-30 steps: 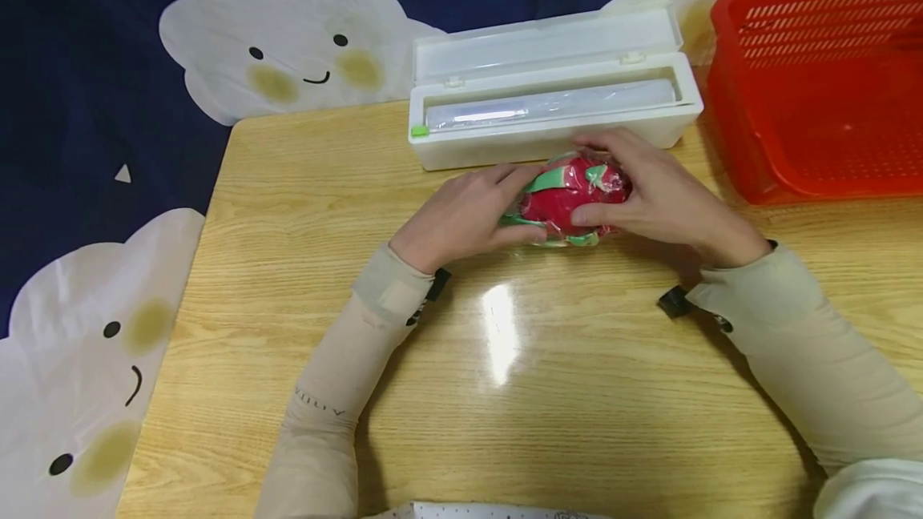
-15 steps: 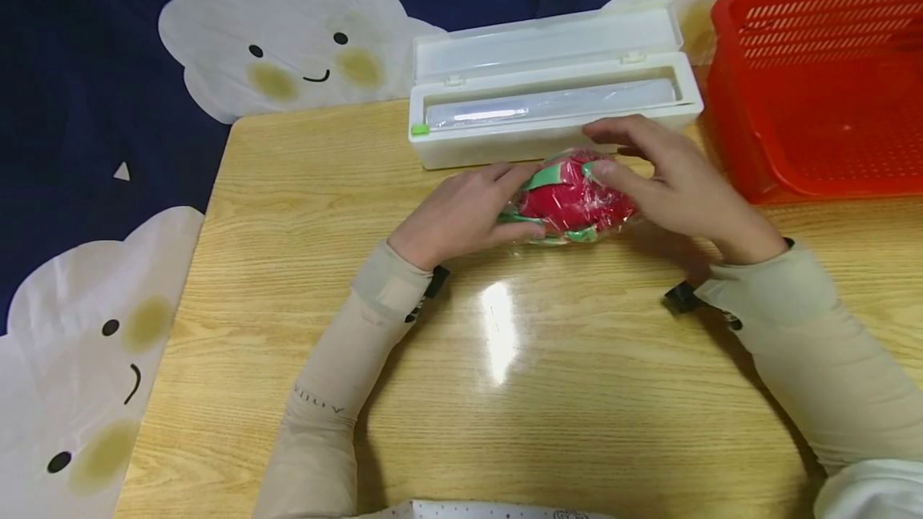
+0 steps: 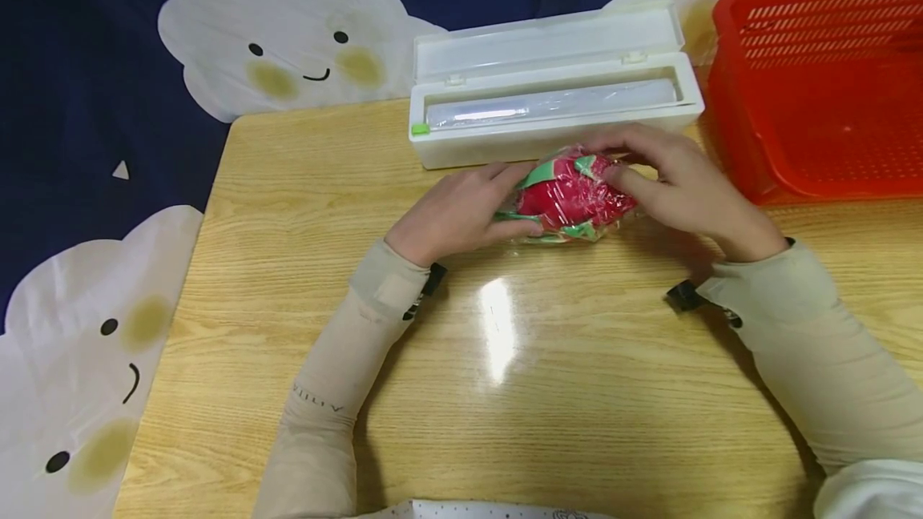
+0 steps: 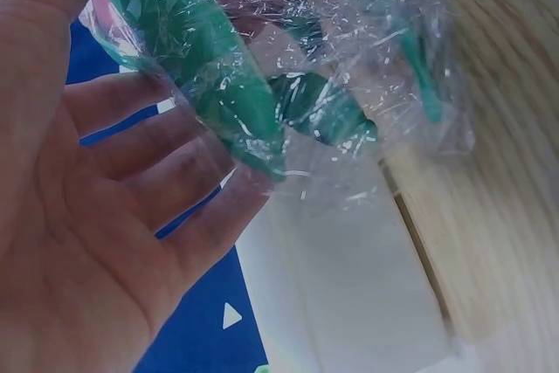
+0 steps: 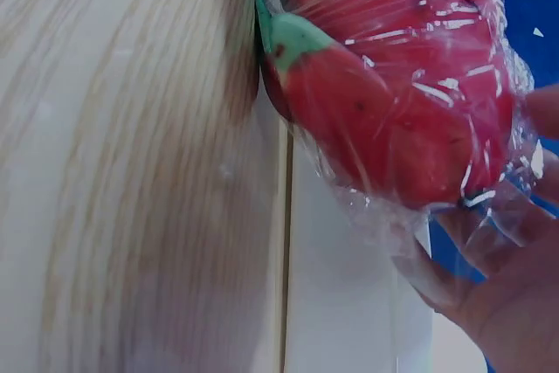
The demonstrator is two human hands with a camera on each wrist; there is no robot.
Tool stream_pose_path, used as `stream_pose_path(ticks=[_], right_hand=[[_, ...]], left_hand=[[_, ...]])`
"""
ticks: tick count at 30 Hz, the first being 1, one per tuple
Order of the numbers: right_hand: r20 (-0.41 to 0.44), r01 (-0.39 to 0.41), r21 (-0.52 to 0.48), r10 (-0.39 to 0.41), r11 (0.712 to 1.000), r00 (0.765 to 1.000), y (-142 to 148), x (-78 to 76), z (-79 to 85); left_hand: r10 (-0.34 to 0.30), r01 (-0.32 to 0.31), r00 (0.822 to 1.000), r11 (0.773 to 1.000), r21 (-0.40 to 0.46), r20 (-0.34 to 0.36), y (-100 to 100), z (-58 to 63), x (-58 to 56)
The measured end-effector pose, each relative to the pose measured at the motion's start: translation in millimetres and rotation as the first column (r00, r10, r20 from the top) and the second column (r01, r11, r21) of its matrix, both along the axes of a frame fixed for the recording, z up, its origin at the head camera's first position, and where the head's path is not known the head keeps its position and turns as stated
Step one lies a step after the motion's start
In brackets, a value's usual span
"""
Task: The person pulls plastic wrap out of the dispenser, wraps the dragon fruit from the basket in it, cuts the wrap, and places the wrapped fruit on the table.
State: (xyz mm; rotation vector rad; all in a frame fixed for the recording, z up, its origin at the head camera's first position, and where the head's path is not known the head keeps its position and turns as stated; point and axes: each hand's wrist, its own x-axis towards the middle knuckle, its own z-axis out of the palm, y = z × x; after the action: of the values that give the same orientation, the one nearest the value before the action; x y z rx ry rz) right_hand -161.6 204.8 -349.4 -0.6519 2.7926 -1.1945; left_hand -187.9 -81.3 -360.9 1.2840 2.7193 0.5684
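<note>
A red dragon fruit with green scales sits between my hands in the head view, covered in clear plastic wrap. My left hand holds its left end, thumb on the near side and fingers on the far side. In the left wrist view that hand's fingers lie behind the crinkled film. At the other end, my right hand grips the wrapped fruit, thumb on top and fingers reaching round the far side. Gathered film lies against the right fingers in the right wrist view. The underside of the fruit is hidden.
Just behind the fruit stands a white cling film box, lid up, with a roll inside and a green slider at its left. A red plastic basket is at the right. All rest on a wooden table.
My right hand loosened from the fruit's right end, shifted slightly right, and now grips it again with the thumb higher up. The film there looks more bunched. The left hand stays in place.
</note>
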Motion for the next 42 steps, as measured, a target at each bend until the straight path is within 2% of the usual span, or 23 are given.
stream_pose_path(ticks=[4, 11, 20, 34, 42], right_hand=[[-0.040, -0.009, 0.023, 0.010, 1.000, 0.999, 1.9, -0.2, -0.7], [-0.004, 0.057, -0.008, -0.057, 0.998, 0.998, 0.4, 0.5, -1.7], [0.025, 0.046, -0.016, -0.045, 0.999, 0.999, -0.3, -0.8, -8.2], [0.063, 0.057, -0.003, -0.057, 0.998, 0.996, -2.0, -0.4, -7.4], [0.025, 0.041, 0.017, -0.041, 0.999, 0.999, -2.1, -2.1, -7.7]], left_hand=[[0.005, -0.005, 1.000, 1.000, 0.005, 0.002, -0.9, 0.1, -1.0], [0.002, -0.002, 1.000, 0.999, 0.032, 0.014, -2.4, -1.9, -2.5], [0.035, -0.035, 0.998, 0.999, 0.015, 0.048, -4.5, -1.8, -5.1], [0.023, -0.023, 0.999, 1.000, -0.015, 0.037, -8.3, 0.1, -3.9], [0.016, -0.016, 1.000, 1.000, -0.014, 0.000, -8.1, 1.2, -3.2]])
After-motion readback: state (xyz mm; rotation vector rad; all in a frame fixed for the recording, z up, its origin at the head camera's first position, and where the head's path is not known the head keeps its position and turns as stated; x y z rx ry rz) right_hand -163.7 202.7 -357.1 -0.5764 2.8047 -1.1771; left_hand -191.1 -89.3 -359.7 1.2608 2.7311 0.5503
